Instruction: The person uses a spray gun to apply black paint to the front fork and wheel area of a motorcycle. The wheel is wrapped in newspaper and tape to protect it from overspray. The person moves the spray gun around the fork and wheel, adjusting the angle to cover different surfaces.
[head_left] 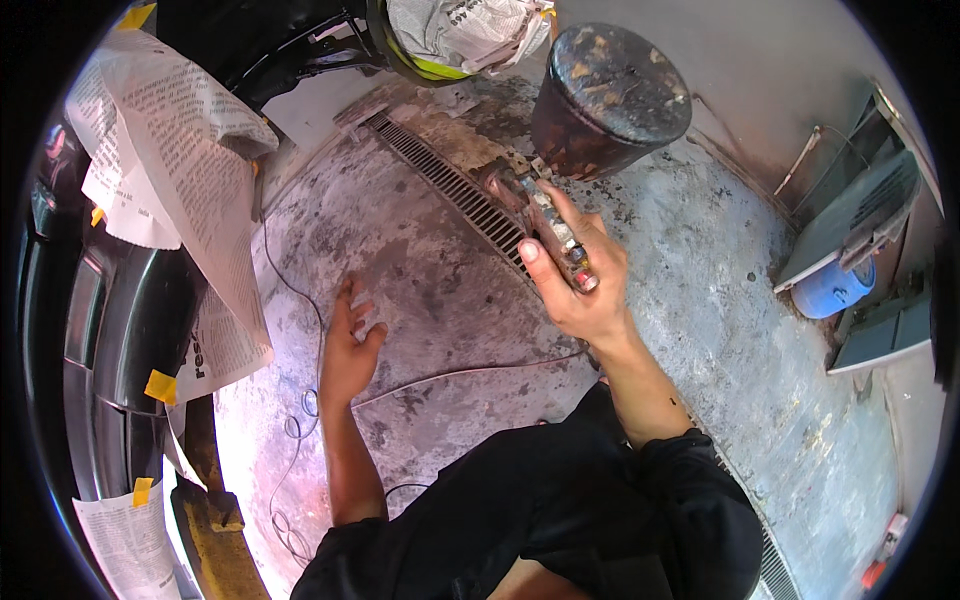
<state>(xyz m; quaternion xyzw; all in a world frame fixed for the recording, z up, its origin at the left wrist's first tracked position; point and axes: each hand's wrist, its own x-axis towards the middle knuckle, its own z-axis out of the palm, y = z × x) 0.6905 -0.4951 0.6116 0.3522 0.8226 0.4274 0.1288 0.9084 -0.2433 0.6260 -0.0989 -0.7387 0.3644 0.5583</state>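
Observation:
My right hand [590, 260] is wrapped around a paint-stained spray gun [556, 225], thumb along its near side. The gun has a brownish front part, small knobs and a red bit at the near end. It is held above the floor grate, just short of the dark bucket; the fingers partly hide its grip. My left hand [350, 345] hangs over the floor with fingers apart and nothing in it. To its left stand glossy black vehicle panels [150, 320], partly covered with newspaper sheets [185, 140] fixed by yellow tape [161, 386].
A lidded, paint-crusted bucket [615, 95] stands at the far side. A metal drain grate [450, 185] crosses the stained floor [720, 300]. A thin hose [470, 370] and loops of cable [290, 430] lie near my left arm. A blue container [835, 288] sits at right beside leaning panels.

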